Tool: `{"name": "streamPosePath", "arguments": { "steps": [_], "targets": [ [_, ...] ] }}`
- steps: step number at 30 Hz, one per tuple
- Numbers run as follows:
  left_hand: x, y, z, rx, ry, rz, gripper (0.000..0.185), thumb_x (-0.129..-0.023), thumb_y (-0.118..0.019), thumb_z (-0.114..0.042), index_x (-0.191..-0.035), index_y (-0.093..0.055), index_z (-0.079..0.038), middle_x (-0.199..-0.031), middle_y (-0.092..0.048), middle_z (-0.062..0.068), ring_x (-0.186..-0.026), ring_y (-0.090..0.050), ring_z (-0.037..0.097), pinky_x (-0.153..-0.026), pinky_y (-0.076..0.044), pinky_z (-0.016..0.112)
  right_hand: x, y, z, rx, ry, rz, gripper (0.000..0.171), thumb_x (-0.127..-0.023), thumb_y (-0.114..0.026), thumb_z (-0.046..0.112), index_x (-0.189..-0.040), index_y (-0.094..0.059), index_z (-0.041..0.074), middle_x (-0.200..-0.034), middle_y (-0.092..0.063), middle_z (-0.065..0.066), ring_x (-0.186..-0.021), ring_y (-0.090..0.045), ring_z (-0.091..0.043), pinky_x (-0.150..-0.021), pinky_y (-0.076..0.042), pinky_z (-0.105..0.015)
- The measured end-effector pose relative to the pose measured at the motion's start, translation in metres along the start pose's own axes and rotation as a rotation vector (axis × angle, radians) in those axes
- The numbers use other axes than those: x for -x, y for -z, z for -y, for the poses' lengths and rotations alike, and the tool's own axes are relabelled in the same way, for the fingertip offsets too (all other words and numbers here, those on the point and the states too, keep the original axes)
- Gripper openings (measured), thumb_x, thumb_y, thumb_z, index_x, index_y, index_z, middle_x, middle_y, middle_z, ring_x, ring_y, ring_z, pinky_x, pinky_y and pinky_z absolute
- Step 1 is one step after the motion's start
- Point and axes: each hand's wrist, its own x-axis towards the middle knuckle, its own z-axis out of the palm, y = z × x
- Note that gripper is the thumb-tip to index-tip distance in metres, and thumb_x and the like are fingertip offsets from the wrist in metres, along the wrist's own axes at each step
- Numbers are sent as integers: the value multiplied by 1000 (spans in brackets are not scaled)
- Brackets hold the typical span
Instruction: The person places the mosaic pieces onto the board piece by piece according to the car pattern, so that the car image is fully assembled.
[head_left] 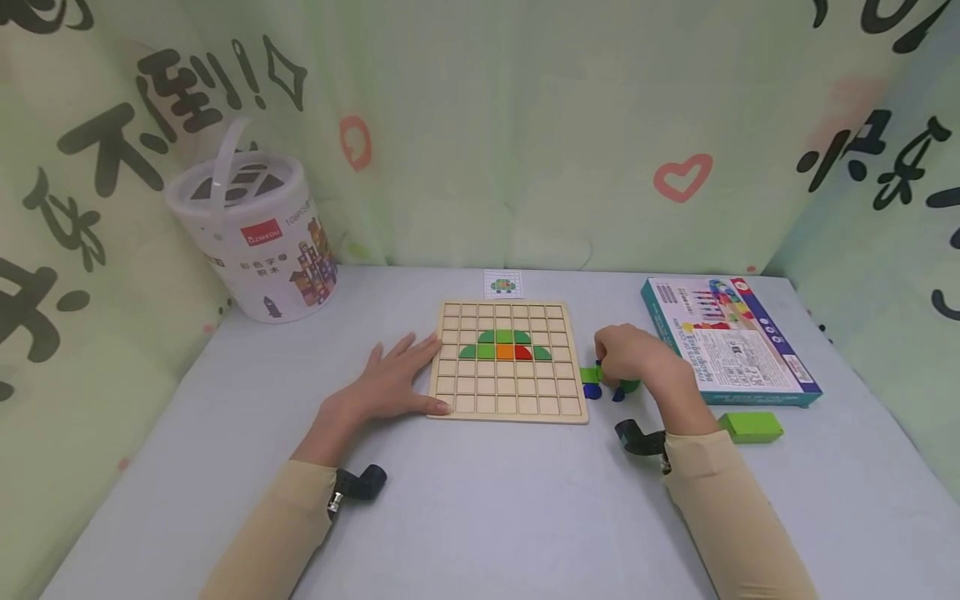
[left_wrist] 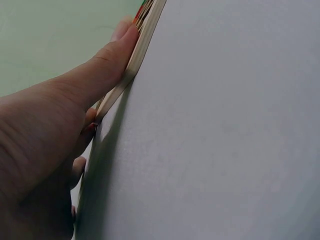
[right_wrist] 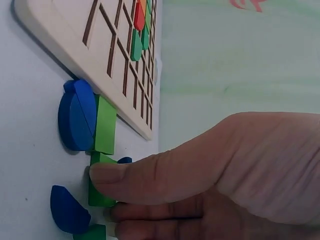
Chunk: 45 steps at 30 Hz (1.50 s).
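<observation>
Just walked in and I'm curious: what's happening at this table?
A person is at a wooden grid board that holds a few green, orange and red pieces. The left hand rests flat against the board's left edge. The right hand pinches a green block among loose blue and green pieces beside the board.

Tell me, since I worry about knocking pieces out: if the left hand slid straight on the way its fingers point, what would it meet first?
The left hand already touches the square wooden grid board at its left edge, so it would probably push that first.
</observation>
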Motion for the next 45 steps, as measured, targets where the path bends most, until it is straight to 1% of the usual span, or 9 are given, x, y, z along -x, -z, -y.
{"name": "streamPosePath", "arguments": {
  "steps": [5, 11, 17, 24, 28, 31, 35, 41, 45],
  "targets": [
    [-1, -1, 1, -1, 0, -2, 113, -74, -71, -71, -160, -18, -22, -168, -15, -6, -158, -3, 29, -123, 3, 64, -1, 0, 0, -25, 2, -28, 23, -87, -64, 4, -110, -63, 1, -94, -64, -14, -79, -57, -25, -62, -45, -28],
    [-2, -3, 2, -1, 0, -3, 113, -74, -71, -71, -160, -18, -23, -168, -15, -7, -158, -3, 28, -122, 3, 64, 0, 2, -6, -37, 38, -78, 32, -85, -61, 2, -117, -63, -2, -104, -65, -19, -79, -57, -26, -61, -46, -29],
    [-1, -1, 1, 0, -6, -6, 112, -74, -72, -70, -160, -19, -22, -168, -15, -6, -157, -4, 29, -122, 3, 65, 0, 4, -11, -42, 80, -98, 29, -87, -56, 0, -114, -67, -1, -108, -66, -21, -83, -58, -27, -63, -49, -28],
    [1, 3, -2, -2, -7, -3, 112, -74, -72, -70, -160, -19, -22, -168, -16, -5, -157, -5, 30, -122, 2, 66, 6, 11, -14, -46, 50, -70, 24, -88, -58, 4, -110, -68, 0, -104, -66, -18, -80, -58, -25, -63, -48, -28],
    [2, 4, -3, 0, -8, -9, 112, -74, -72, -69, -160, -20, -21, -168, -17, -4, -157, -6, 31, -122, 2, 66, 11, 15, -16, -33, 33, -61, 19, -88, -61, 5, -105, -69, 0, -98, -67, -16, -82, -57, -26, -66, -47, -29],
    [2, 4, -3, 1, -3, -7, 112, -74, -72, -70, -160, -20, -21, -168, -17, -4, -157, -6, 31, -122, 2, 66, 13, 14, -16, 2, -9, -12, 16, -88, -63, 6, -102, -68, 1, -91, -65, -13, -83, -56, -27, -66, -46, -30],
    [1, 4, -2, -1, -3, -5, 112, -74, -72, -70, -160, -19, -21, -168, -16, -4, -157, -6, 31, -122, 1, 66, 12, 10, -15, 54, -45, 45, 17, -91, -60, 7, -105, -65, 0, -91, -62, -13, -83, -54, -27, -65, -43, -30],
    [2, 5, -2, 6, -12, -10, 111, -75, -72, -69, -160, -20, -20, -168, -17, -3, -157, -6, 32, -121, 2, 67, 6, 5, -15, 9, -4, -5, 13, -90, -57, 3, -100, -66, 0, -89, -62, -13, -79, -54, -25, -62, -42, -29],
    [3, 4, -3, 12, -16, -8, 111, -75, -72, -69, -160, -21, -20, -168, -17, -3, -157, -6, 32, -121, 2, 67, 2, 2, -13, -11, 39, -13, 7, -88, -64, 3, -94, -65, 1, -86, -61, -11, -78, -53, -24, -63, -42, -29]
  ]
}}
